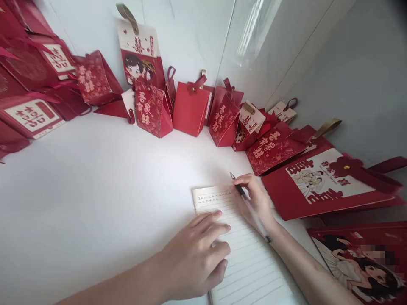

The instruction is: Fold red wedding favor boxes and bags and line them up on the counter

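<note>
A lined notebook (244, 262) lies open on the white table, with two short rows of handwriting along its top. My left hand (203, 252) rests on the page's left side, fingers stretched out and a little apart, holding nothing. Between the fingers of my right hand (254, 199) is a pen (252, 207) with a clear barrel and a black grip. Its tip points up and away, past the notebook's upper edge, seemingly off the paper. The right wrist lies over the page's right edge.
Red gift boxes (152, 110) with gold and pink characters stand in a curve along the back. More red boxes (34, 110) are stacked at left. A flat red bag (318, 178) and a printed red box (362, 258) sit close to my right arm. White wall panels (187, 38) rise behind.
</note>
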`<state>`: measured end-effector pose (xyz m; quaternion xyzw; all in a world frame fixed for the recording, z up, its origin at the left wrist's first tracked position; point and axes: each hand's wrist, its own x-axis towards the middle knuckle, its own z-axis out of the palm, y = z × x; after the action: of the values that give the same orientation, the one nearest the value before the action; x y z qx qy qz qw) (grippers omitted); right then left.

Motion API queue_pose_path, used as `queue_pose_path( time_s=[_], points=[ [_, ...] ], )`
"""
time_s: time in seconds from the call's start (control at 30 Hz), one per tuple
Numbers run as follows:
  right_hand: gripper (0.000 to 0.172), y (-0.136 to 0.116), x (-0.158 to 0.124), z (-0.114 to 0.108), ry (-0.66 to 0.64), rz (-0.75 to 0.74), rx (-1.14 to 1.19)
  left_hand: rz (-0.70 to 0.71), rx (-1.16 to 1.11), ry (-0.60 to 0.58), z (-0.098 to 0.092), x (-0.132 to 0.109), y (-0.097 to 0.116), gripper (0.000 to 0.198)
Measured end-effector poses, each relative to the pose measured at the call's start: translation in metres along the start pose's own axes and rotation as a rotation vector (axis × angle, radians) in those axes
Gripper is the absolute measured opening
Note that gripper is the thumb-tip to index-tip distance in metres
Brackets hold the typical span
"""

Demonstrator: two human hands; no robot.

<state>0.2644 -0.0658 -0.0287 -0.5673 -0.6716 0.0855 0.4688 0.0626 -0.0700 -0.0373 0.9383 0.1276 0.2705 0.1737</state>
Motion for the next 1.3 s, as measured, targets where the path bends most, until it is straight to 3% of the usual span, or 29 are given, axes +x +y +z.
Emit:
queue_pose_path(
  time_s=[0.1,0.17,0.33,0.5,0.57,0.63,0.7,0.87,1.0,1.07,1.17,1.3],
  points=[
    [0.031,0.007,0.002,-0.006,-0.161,-0.292,-0.196,-0.018,0.001,0.134,0.0,0.001,-0.005,0.016],
    [0.035,0.013,0.005,-0.008,-0.158,-0.367,-0.245,-0.014,0.014,0.181,-0.002,0.002,-0.008,0.02],
    [0.026,0.017,0.012,-0.014,0.223,-0.324,-0.37,0.18,0.084,0.208,-0.005,0.002,-0.014,0.024],
    [0.016,0.005,0.011,-0.056,0.548,-0.439,-0.626,0.201,0.105,0.207,0.001,0.003,-0.021,0.023],
    [0.017,0.001,0.008,-0.073,0.745,-0.36,-0.748,0.197,0.134,0.208,-0.001,0.003,-0.026,0.024],
    [0.02,-0.002,0.006,-0.085,0.852,-0.189,-0.838,0.194,0.174,0.216,-0.006,0.004,-0.032,0.026],
    [0.028,-0.005,0.005,-0.092,0.867,-0.063,-0.881,0.161,0.189,0.234,-0.013,0.004,-0.036,0.026],
    [0.056,-0.011,0.0,-0.098,0.896,-0.068,-0.836,0.074,0.155,0.271,-0.016,0.004,-0.038,0.028],
    [0.052,-0.011,-0.003,-0.099,0.711,0.273,-0.796,0.092,0.126,0.254,-0.009,0.005,-0.034,0.031],
    [0.045,-0.015,-0.003,-0.097,0.631,0.337,-0.735,0.083,0.095,0.263,-0.009,0.005,-0.033,0.03],
    [0.036,-0.034,-0.001,-0.094,0.708,0.216,-0.705,0.006,0.03,0.325,-0.019,0.005,-0.036,0.026],
    [0.03,-0.076,0.008,-0.086,0.826,-0.062,-0.614,-0.215,-0.099,0.498,-0.035,0.004,-0.048,0.024]
  ],
)
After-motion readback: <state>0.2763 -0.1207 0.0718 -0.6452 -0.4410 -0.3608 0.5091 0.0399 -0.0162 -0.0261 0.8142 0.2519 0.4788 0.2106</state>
